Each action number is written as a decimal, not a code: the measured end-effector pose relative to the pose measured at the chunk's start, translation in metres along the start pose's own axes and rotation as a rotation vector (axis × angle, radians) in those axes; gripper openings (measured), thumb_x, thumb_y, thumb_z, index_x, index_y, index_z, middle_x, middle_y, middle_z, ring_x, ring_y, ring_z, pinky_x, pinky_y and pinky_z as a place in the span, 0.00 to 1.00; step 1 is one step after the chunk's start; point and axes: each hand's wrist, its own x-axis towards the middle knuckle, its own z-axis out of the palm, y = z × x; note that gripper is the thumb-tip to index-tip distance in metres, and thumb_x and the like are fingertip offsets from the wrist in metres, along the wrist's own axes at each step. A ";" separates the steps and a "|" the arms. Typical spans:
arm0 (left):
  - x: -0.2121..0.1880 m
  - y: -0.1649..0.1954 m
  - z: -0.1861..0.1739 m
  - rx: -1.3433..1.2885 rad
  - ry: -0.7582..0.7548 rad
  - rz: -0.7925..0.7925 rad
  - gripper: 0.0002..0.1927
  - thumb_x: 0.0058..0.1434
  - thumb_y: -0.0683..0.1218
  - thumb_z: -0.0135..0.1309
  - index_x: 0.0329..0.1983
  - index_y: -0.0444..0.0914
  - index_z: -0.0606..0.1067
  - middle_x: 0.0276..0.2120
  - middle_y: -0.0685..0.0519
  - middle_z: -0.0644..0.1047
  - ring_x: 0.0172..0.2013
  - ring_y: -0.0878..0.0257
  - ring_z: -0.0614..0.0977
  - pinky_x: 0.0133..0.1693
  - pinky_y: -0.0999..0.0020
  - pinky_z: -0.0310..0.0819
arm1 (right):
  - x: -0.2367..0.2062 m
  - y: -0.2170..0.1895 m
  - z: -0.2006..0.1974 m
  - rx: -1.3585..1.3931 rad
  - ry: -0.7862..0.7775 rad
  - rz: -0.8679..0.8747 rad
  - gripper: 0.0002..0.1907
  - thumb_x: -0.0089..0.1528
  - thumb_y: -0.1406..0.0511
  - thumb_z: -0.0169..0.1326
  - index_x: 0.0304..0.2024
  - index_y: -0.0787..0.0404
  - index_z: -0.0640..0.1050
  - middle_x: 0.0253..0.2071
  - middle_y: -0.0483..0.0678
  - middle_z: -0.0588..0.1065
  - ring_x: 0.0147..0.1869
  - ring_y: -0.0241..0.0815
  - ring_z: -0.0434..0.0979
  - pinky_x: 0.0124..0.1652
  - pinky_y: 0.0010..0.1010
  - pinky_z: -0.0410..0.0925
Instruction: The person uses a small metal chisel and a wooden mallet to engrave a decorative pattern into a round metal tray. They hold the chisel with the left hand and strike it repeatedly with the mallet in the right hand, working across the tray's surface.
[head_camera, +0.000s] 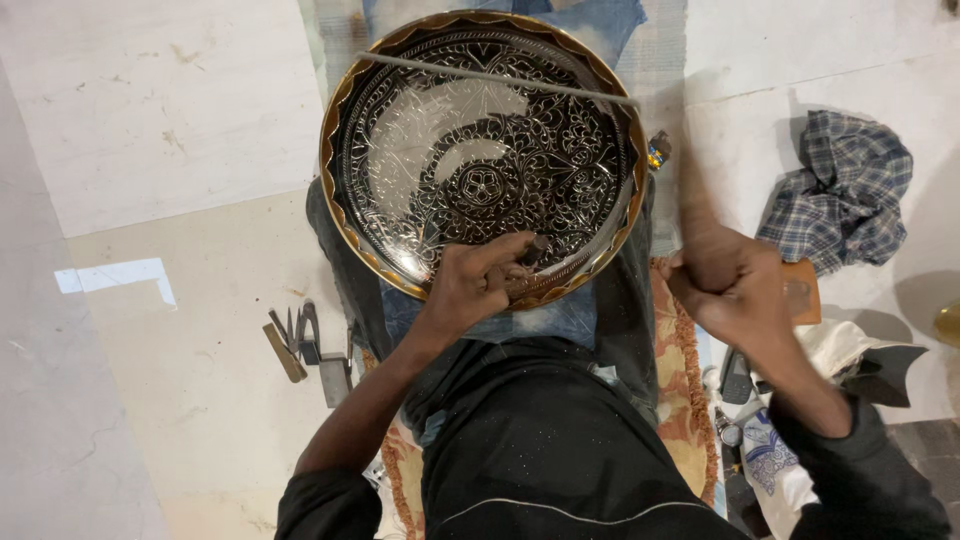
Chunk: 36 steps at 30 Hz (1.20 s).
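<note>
A large round metal tray (345, 110), engraved with floral patterns and edged with a scalloped golden rim, rests tilted on my lap. My left hand (478, 283) is closed on a small dark chisel (538, 247) whose tip touches the tray's near rim. Raised to the right of the tray, my right hand (728, 280) is a fist around a hammer handle that is blurred by motion. A thin grey rod (500, 77) lies across the top of the tray.
Several metal chisels and punches (300, 345) lie on the floor at left. A crumpled checked cloth (845, 190) sits at right. A patterned mat (685, 390), small tools and white cloth are by my right knee. Blue fabric lies under the tray.
</note>
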 end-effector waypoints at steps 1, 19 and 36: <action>0.000 0.001 0.000 -0.007 0.016 0.074 0.34 0.47 0.31 0.52 0.62 0.34 0.76 0.32 0.41 0.83 0.29 0.59 0.89 0.49 0.66 0.85 | 0.002 -0.003 -0.005 -0.210 -0.045 0.014 0.10 0.56 0.71 0.64 0.29 0.68 0.73 0.20 0.51 0.67 0.24 0.35 0.65 0.28 0.31 0.62; 0.006 0.025 -0.009 -0.078 0.049 0.101 0.34 0.46 0.29 0.49 0.61 0.32 0.75 0.53 0.38 0.81 0.42 0.54 0.89 0.46 0.67 0.88 | 0.012 -0.017 -0.020 -0.372 -0.190 0.150 0.16 0.44 0.65 0.57 0.35 0.63 0.77 0.21 0.53 0.74 0.26 0.49 0.74 0.29 0.40 0.65; 0.006 0.027 -0.012 -0.079 0.052 0.163 0.35 0.42 0.29 0.48 0.59 0.30 0.75 0.50 0.36 0.81 0.23 0.65 0.85 0.47 0.65 0.87 | 0.011 -0.013 -0.018 -0.324 -0.115 0.163 0.15 0.47 0.66 0.58 0.37 0.62 0.77 0.23 0.52 0.75 0.24 0.46 0.77 0.28 0.40 0.65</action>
